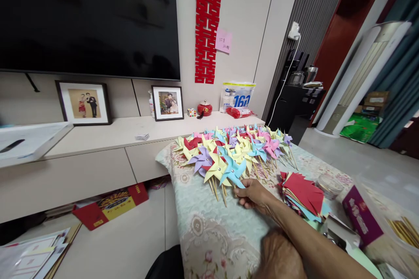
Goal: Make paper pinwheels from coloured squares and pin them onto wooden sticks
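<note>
In the head view, a blue paper pinwheel is gripped by its wooden stick in the right hand, fingers closed around the stick, at the near edge of a large heap of finished pinwheels. The heap is spread over the far part of a table covered with a floral cloth, reaching to its far edge by the low cabinet. The left hand is seen only in part, blurred, at the near edge of the table; whether it is clenched or released cannot be told, and nothing is seen in it.

A stack of cut paper squares, red on top, is lying just to the right of the right hand, and a purple box and a bundle of wooden sticks are found toward the right edge. A small round container sits behind the stack.

Many pinwheels are judged already made, the blue one being at the pile; the paper and sticks remaining suggest more are left to assemble
</note>
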The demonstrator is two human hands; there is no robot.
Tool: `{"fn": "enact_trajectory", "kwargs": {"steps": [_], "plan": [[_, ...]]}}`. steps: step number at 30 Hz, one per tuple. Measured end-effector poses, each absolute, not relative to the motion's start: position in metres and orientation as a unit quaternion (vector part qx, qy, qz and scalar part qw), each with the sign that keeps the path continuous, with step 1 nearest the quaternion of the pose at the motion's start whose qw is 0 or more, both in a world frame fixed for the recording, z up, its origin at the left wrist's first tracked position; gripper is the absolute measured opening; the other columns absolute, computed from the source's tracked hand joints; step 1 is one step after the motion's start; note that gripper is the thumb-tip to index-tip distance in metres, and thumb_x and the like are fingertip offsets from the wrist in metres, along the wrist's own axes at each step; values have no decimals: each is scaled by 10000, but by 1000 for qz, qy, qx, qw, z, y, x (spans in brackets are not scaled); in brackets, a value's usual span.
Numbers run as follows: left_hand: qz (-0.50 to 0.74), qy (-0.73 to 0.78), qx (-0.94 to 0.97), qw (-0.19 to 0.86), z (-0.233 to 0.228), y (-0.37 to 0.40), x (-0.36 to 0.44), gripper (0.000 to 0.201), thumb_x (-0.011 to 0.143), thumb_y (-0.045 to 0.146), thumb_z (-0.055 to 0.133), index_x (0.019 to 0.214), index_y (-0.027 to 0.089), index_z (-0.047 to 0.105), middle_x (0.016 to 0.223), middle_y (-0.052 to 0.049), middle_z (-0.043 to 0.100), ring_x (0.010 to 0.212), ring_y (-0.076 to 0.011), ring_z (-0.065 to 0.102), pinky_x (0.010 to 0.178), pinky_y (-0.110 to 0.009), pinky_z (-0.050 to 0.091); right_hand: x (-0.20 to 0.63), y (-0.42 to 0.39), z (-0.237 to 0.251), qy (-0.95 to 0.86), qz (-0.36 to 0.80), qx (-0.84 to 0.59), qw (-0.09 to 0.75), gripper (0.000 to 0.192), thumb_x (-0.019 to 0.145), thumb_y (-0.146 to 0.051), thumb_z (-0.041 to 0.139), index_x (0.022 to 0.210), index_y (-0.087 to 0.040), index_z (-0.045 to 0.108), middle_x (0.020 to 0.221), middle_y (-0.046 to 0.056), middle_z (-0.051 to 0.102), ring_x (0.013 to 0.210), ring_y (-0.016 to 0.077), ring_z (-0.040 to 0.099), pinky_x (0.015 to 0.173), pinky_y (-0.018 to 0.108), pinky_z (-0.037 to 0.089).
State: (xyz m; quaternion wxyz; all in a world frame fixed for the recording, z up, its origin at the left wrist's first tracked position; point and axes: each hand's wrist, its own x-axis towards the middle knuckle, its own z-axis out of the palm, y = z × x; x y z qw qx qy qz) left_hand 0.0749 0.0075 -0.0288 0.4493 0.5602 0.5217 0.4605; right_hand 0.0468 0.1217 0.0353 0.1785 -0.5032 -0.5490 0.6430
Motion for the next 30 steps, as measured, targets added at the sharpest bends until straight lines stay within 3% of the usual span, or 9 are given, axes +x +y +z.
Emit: {"fn": "enact_trajectory", "kwargs": {"steps": [6,10,22,26,30], "plan": [[450,548,544,449,-33,4,77,626,559,176,784,1179,244,735,1235,-192,672,1189,-469,515,987,-547,402,45,122,30,-590,601,-509,179,196,726,-138,757,674,-170,571,473,-53,600,378,76,554,352,146,395],[460,540,543,449,-28,0,77,584,642,208,748,1223,250,705,1265,-169,666,1218,-433,506,1002,-516,398,47,123,28,-610,583,-506,178,217,704,-104,744,660,-179,545,408,-63,568,381,95,562,365,155,409],[351,544,676,352,-21,6,72,555,734,85,533,1275,79,659,1233,-290,655,1149,-475,568,992,-607,381,65,119,38,-632,569,-498,170,251,618,-80,720,803,-173,578,531,-66,617,421,120,604,396,204,463],[306,546,713,315,-12,7,69,496,705,51,505,1163,77,694,1167,-285,677,1117,-456,592,949,-596,438,85,120,48,-663,520,-500,199,263,612,-61,689,834,-175,605,591,-43,647,380,120,564,371,225,417],[290,551,727,289,-4,6,64,372,688,23,504,974,143,708,1052,-203,705,1038,-394,627,873,-516,475,127,113,71,-687,450,-506,262,229,679,-152,683,904,-189,660,723,-9,677,482,133,602,439,244,435]]}}
